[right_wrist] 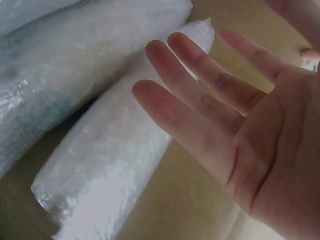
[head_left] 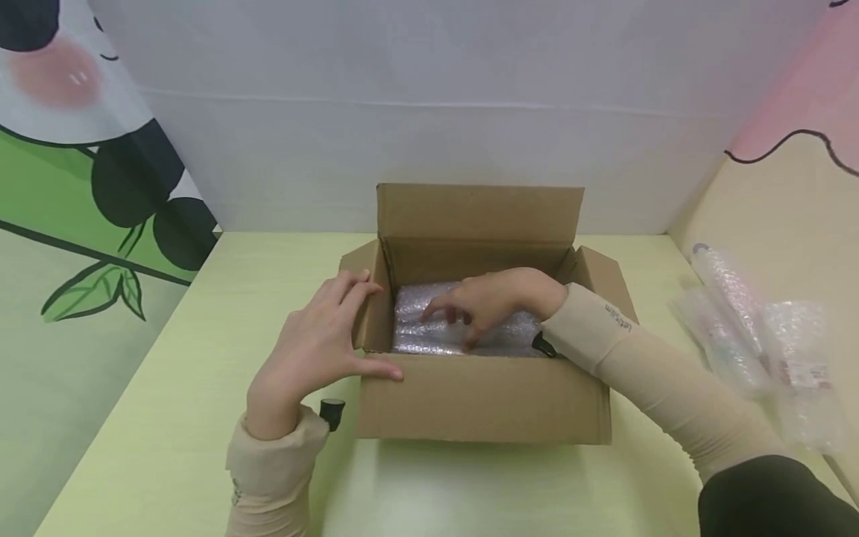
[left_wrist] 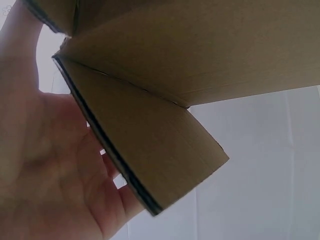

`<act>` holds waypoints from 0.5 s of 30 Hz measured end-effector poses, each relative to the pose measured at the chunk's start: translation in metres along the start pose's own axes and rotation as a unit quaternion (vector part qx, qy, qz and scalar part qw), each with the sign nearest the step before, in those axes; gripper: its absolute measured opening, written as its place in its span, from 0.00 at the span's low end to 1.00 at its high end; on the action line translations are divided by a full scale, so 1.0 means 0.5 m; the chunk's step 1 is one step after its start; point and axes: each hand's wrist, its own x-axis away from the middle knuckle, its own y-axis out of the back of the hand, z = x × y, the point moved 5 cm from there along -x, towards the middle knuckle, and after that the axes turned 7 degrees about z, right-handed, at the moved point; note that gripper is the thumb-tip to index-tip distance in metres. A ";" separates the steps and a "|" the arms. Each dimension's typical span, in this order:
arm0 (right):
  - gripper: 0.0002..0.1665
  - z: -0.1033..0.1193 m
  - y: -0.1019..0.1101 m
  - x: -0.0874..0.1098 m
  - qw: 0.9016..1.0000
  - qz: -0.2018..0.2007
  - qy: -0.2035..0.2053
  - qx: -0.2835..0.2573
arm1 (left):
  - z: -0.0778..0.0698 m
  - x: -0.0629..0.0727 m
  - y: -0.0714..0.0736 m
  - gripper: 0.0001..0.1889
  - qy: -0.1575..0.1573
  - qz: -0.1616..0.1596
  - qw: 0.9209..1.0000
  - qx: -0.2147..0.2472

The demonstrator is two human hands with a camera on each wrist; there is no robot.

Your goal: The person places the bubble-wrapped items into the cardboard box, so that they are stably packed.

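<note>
left hand [head_left: 312, 339]: fingers grasping cardboard box [head_left: 483, 399] near its front left corner. right hand [head_left: 496, 300]: fingers extended, released, above bubble-wrapped packages [right_wrist: 102, 160] inside.

Beige lettered sleeves [head_left: 654, 384], black wrist devices [head_left: 332, 415], black upper sleeve [head_left: 772, 498]

Saw a box [head_left: 483, 399] on the table [head_left: 168, 373], with the back wall [head_left: 436, 142] behind. Noted a back flap [head_left: 479, 212] behind, side flaps [head_left: 604, 280] left and right. Found packs [head_left: 517, 332] lying side by side in the box, under the right hand [head_left: 493, 298]. Spotted the left hand [head_left: 322, 328] at the left front corner, and more packs [head_left: 801, 358] right of the box, near the side wall [head_left: 772, 216].
</note>
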 end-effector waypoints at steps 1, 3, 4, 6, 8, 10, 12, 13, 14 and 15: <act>0.43 -0.001 0.003 0.002 1.000 -0.006 -0.001 0.000 | 0.001 0.001 0.000 0.57 0.001 0.000 1.000 0.001; 0.43 -0.003 0.011 0.006 1.000 -0.018 -0.005 -0.003 | 0.002 0.001 0.000 0.57 0.002 0.001 1.000 0.003; 0.43 -0.005 0.015 0.008 1.000 -0.025 -0.008 -0.005 | 0.002 0.002 0.000 0.57 0.003 0.001 1.000 0.004; 0.43 -0.008 0.022 0.013 0.999 -0.037 -0.011 -0.010 | 0.003 0.001 0.000 0.56 0.003 0.001 1.000 0.005; 0.44 -0.008 0.029 0.018 0.999 -0.044 -0.012 -0.018 | 0.003 0.001 0.000 0.56 0.001 0.000 1.000 0.004; 0.44 -0.007 0.033 0.023 0.999 -0.047 -0.009 -0.022 | 0.003 0.001 0.001 0.55 -0.001 -0.002 1.000 0.003; 0.44 -0.006 0.038 0.028 0.998 -0.053 -0.004 -0.025 | 0.002 0.001 0.001 0.55 -0.004 -0.003 1.000 0.002; 0.43 -0.004 0.041 0.031 0.998 -0.056 -0.002 -0.027 | 0.001 0.001 0.001 0.55 -0.005 -0.003 1.000 0.002; 0.43 -0.004 0.044 0.035 0.998 -0.061 0.000 -0.027 | 0.000 0.001 0.001 0.55 -0.006 -0.004 1.000 0.002; 0.43 -0.003 0.048 0.039 0.997 -0.066 0.001 -0.031 | 0.000 0.002 0.002 0.54 -0.007 -0.005 1.000 0.003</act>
